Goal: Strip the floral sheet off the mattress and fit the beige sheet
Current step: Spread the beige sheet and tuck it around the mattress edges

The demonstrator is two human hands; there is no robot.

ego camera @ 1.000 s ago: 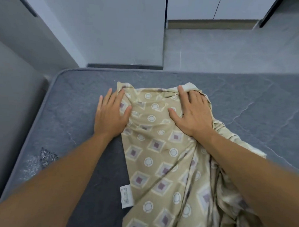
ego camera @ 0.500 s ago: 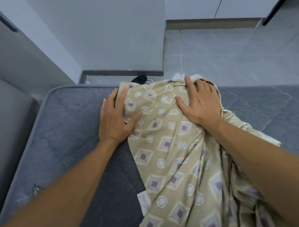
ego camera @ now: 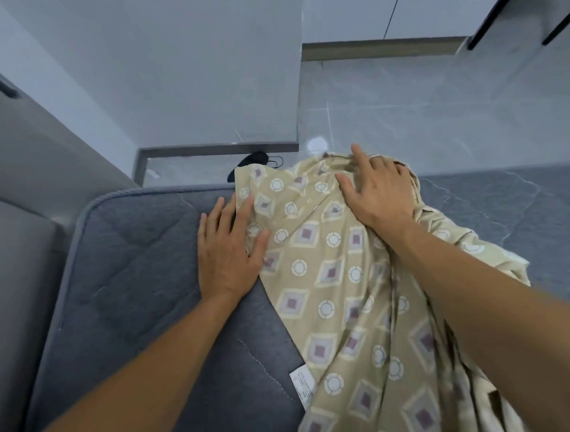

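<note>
A beige sheet (ego camera: 329,279) printed with squares and circles lies bunched across the bare grey quilted mattress (ego camera: 142,271), its far end reaching past the mattress's far edge. My left hand (ego camera: 228,251) lies flat with straight fingers, pressing the sheet's left border near the far left corner. My right hand (ego camera: 377,192) presses flat on the sheet's far end at the mattress edge, its fingertips over the gathered hem. A white care label (ego camera: 302,386) shows on the sheet's near left edge. No floral sheet is in view.
A padded grey headboard (ego camera: 21,260) runs along the left side. A grey wall (ego camera: 189,73) and tiled floor (ego camera: 436,121) lie beyond the far edge. A small black object (ego camera: 252,160) with a cord lies on the floor just past the mattress.
Both hands have slid the sheet's end forward from mid-mattress to the far edge. The view has moved forward with them, so the floor past the mattress now shows.
</note>
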